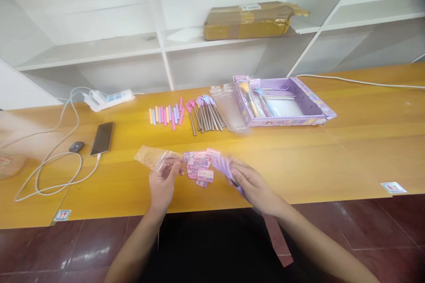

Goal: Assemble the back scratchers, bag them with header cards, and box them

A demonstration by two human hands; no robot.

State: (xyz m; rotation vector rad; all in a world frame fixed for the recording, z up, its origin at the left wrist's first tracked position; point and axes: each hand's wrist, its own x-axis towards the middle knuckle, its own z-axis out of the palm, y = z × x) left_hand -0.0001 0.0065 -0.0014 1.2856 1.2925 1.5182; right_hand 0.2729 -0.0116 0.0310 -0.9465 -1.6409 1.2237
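Note:
My left hand (164,181) pinches a clear plastic bag (154,158), which stretches out to the left above the table. In my right hand (254,183) is a purple back scratcher (223,166), its claw-shaped head pointing left and slightly blurred. Part of its handle is hidden by my fingers. Between the two hands lies a loose pile of small pink printed cards (199,163). Farther back, several back scratchers with metal rods (206,115) lie side by side, their heads pink, blue and purple. Left of them are several short coloured handle sleeves (165,116).
A purple printed box (288,120) holds bagged back scratchers, and clear bags (229,108) lie against its left side. To the left are a phone (102,138), a black mouse (76,147), cables and a power strip (111,99). A taped carton (245,21) sits on the shelf.

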